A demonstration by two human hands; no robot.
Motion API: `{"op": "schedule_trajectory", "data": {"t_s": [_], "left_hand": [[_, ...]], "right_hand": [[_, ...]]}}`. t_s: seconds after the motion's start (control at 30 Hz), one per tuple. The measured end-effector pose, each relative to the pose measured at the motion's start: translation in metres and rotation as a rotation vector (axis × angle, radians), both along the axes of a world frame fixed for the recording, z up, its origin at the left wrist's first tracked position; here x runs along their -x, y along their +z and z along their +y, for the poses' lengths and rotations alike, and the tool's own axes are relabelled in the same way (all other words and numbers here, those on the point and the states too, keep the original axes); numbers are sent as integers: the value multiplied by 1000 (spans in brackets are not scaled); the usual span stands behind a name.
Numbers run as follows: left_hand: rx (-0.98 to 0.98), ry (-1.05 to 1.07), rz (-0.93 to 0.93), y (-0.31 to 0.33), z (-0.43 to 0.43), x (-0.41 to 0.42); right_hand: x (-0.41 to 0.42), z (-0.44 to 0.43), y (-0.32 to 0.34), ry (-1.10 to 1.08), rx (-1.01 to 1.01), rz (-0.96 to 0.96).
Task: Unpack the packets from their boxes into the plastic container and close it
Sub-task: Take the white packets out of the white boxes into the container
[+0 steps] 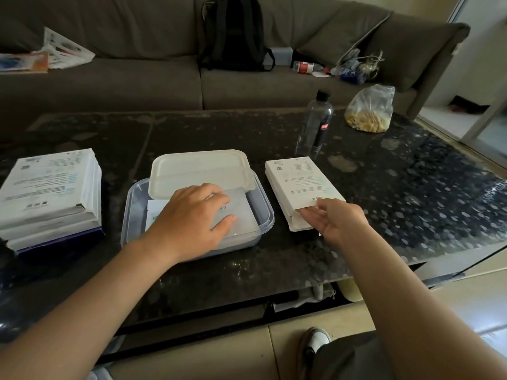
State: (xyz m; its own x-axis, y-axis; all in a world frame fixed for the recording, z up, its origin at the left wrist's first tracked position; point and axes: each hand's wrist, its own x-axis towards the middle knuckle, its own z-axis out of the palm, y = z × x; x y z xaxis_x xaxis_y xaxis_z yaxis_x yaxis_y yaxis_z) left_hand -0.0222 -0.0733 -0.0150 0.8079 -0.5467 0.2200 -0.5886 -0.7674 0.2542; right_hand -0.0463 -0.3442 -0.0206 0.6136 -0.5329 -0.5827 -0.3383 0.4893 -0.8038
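A clear plastic container [267, 215] sits mid-table, its white lid [200, 168] lying tilted across the far half. My left hand [192, 215] rests flat, fingers spread, on a grey packet [241, 218] inside the container; another white packet [155, 212] peeks out to its left. To the right lies a white box [299, 185] with its near end open. My right hand [337, 218] reaches into that open end, fingers straight, touching what is inside. A stack of white boxes [52, 193] stands at the left.
A dark water bottle [315, 124] stands just behind the right box. A plastic bag of snacks [370, 109] lies at the table's back right. A sofa with a black backpack [236, 34] runs behind the table. The table edge falls off at the right.
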Motion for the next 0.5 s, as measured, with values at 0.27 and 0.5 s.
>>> {"op": "schedule_trajectory", "data": {"t_s": [0.27, 0.5], "left_hand": [[34, 33, 8, 7, 6, -3], [48, 159, -24, 20, 42, -5]], "right_hand": [[10, 6, 19, 195, 612, 165], [1, 75, 56, 449, 884, -49]]}}
